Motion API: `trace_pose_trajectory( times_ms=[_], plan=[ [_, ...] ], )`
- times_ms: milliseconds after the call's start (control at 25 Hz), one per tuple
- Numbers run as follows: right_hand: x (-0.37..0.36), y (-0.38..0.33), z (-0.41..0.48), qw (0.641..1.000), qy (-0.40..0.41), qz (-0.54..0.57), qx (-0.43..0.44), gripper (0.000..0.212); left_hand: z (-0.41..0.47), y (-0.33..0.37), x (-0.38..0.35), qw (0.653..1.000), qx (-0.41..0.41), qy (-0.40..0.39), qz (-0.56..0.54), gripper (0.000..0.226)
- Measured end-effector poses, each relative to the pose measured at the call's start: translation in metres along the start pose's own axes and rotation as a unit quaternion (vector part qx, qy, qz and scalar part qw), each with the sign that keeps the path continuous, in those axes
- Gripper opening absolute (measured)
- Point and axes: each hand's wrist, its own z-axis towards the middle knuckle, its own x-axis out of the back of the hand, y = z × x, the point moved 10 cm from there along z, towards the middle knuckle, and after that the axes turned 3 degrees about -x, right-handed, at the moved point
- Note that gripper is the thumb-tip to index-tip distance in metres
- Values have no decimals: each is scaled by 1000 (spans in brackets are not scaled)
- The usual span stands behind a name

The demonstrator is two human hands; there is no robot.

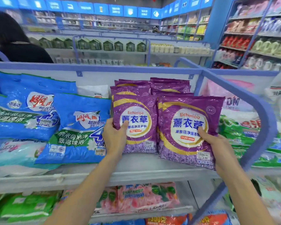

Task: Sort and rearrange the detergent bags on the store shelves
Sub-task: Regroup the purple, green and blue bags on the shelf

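- The step, as I judge it, is squaring the two front purple bags into even rows. The left bag (136, 111) stands just right of the blue bag (78, 127). The right bag (190, 111) touches the left bag on the side away from the blue bag.
- To do it well, slide both back against the purple stacks behind, labels forward and bottom edges level. The right bag sits tilted and nearer the shelf (136, 166) front, so it needs more of a push.
- Keep the left bag from riding over the blue bag's edge.
- The left hand (115, 135) grasps the left bag's edge beside the blue bag, thumb on the front, forearm reaching up.
- The right hand (217, 145) grasps the right bag's lower corner farthest from the blue bag, thumb on the label; its fingers are hidden behind the bag.
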Motion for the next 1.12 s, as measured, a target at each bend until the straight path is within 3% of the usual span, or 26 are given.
trace_pose_trajectory(
  times_ms=[80,200,280,360,480,560,680,800,880,960,1120],
  plan=[
    [-5,2,11,1000,-11,-10,17,19,-2,10,5,998,-53,27,34,31],
    [-6,-3,19,994,33,-45,94,10,0,11,-3,996,-46,-11,72,60],
    [-9,-8,14,969,93,-151,175,17,-10,18,-7,988,-44,-42,144,95],
    [-18,-6,3,921,151,-277,227,32,-36,33,-15,969,-101,-98,202,117],
    [-16,-7,-2,887,203,-342,233,41,-94,41,-54,925,-150,-296,188,114],
    [-6,-9,11,907,185,-309,220,54,-115,34,-77,911,-149,-350,160,112],
    [13,-6,31,956,152,-189,167,63,-129,35,-98,919,-119,-359,109,117],
    [15,-15,37,952,161,-202,164,60,-139,35,-107,921,-133,-356,88,116],
    [12,-18,33,955,141,-206,160,50,-138,30,-108,925,-114,-355,78,120],
    [11,-9,22,967,98,-188,139,25,-135,21,-106,928,-97,-353,74,124],
    [-10,24,-2,960,-57,-223,162,74,-137,25,-107,930,-117,-330,114,113]
  ],
)
